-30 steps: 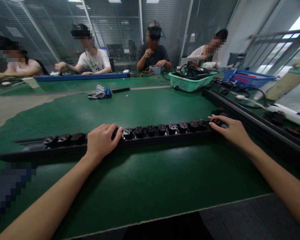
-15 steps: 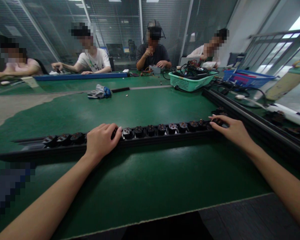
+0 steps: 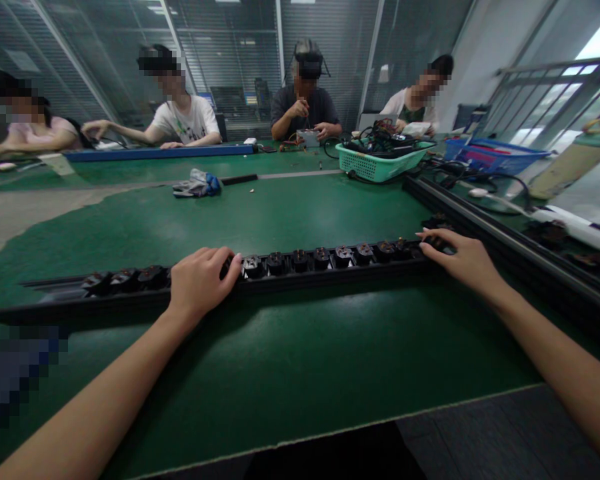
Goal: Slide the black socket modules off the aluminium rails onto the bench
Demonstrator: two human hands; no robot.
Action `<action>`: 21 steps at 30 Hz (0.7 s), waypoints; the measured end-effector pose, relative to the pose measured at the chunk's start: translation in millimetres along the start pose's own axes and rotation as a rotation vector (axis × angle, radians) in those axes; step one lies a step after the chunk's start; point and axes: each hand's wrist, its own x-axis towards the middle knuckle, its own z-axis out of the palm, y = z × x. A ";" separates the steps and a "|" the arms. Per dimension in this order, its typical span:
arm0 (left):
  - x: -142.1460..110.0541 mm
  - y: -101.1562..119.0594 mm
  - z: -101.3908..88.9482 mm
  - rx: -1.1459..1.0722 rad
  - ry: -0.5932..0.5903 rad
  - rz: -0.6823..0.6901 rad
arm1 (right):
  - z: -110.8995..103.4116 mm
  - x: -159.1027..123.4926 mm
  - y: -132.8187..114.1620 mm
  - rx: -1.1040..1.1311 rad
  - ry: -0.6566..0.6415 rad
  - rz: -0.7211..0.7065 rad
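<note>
On the green bench (image 3: 320, 353), a long black rail (image 3: 330, 274) with round black sockets (image 3: 301, 259) stretches from nine to three o'clock. The left hand (image 3: 200, 283) curls over it, gripping; the right hand (image 3: 455, 253) touches its three-o'clock end, though I can't tell whether it grips.

Bare, slender forearms (image 3: 105, 380) lead to a bare left grip (image 3: 199, 283) and right grip (image 3: 455, 257) with slim fingers (image 3: 231, 280); dark clothing (image 3: 335, 457), its details lost in shadow, covers the lap.

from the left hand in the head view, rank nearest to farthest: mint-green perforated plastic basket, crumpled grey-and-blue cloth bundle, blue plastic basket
From the left hand:
1. Grey-and-blue cloth bundle, roughly straight beyond it.
2. Mint-green perforated basket, beyond it and well to the right.
3. Blue plastic basket, further right, past the mint-green one.
</note>
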 end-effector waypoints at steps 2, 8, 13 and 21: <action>0.0 0.0 -0.2 0.003 0.000 -0.001 | -0.1 -0.1 0.4 0.004 0.004 0.006; 0.3 0.6 -1.5 -0.005 -0.003 -0.004 | -2.0 0.9 1.4 -0.036 -0.015 0.012; 0.4 0.4 -1.0 -0.010 0.004 -0.005 | -5.0 0.5 -2.6 -0.033 -0.036 0.056; 0.1 -1.3 1.4 -0.006 -0.006 -0.005 | -5.5 1.3 2.5 -0.027 -0.050 0.039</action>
